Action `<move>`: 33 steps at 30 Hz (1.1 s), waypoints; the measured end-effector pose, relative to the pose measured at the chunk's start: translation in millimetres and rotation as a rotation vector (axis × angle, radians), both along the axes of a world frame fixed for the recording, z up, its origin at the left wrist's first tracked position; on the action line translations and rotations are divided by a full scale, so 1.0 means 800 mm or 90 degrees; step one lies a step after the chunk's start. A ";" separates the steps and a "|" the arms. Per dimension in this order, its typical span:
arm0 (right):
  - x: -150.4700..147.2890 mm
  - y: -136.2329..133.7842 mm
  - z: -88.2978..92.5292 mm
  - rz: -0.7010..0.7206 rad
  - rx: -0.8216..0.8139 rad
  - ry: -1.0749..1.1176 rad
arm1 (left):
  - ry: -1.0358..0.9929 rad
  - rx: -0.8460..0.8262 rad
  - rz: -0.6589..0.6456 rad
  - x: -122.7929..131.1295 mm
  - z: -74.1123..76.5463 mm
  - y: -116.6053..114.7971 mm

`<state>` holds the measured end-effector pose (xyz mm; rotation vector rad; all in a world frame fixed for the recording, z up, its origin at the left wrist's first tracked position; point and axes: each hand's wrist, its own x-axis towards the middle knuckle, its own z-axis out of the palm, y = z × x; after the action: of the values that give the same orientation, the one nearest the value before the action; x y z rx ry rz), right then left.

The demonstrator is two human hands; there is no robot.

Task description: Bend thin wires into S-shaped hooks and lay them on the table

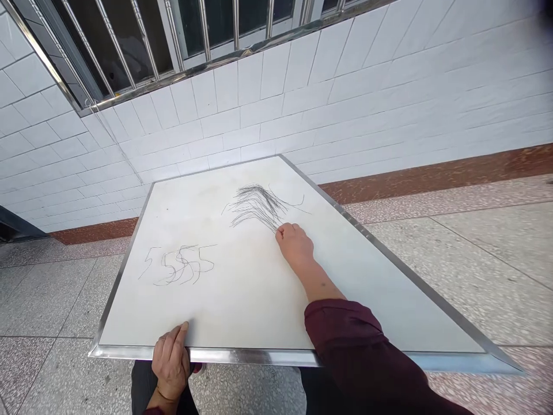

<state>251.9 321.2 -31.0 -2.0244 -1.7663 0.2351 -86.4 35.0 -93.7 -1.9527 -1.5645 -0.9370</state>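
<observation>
The white table top (242, 300) with a metal rim spreads out in front of me. My right hand (295, 242) is closed in a pinch on its surface, at the lower right end of a patch of dark curved strokes (259, 202). Whatever sits between those fingertips is hidden by the hand. At the near left edge, my left hand (170, 357) is closed over the metal rim, one fingertip resting on the white surface. Loose scrawled lines (185, 265), some shaped like the figure 5, lie above it.
Behind the table's far edge rises a white tiled wall (242, 115) with a brown band along its base. A window with metal bars (203, 29) is above. Speckled floor tiles (56, 300) surround the table, and my legs in dark trousers (142, 383) are under its near edge.
</observation>
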 end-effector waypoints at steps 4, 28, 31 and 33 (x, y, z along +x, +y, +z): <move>0.001 -0.001 0.005 -0.011 0.011 0.017 | 0.008 -0.006 0.005 0.002 0.000 0.000; 0.010 0.000 0.009 0.002 0.047 0.094 | -0.008 0.057 -0.006 0.011 0.011 0.005; 0.009 -0.001 0.009 -0.011 0.034 0.108 | -0.010 0.060 -0.001 0.012 0.010 0.005; 0.009 -0.002 0.011 -0.023 0.039 0.117 | -0.005 0.060 -0.007 0.010 0.009 0.006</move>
<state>258.7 319.4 -22.5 -1.9244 -1.6047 0.3403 -78.4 39.5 -86.9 -1.8965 -1.4882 -1.0042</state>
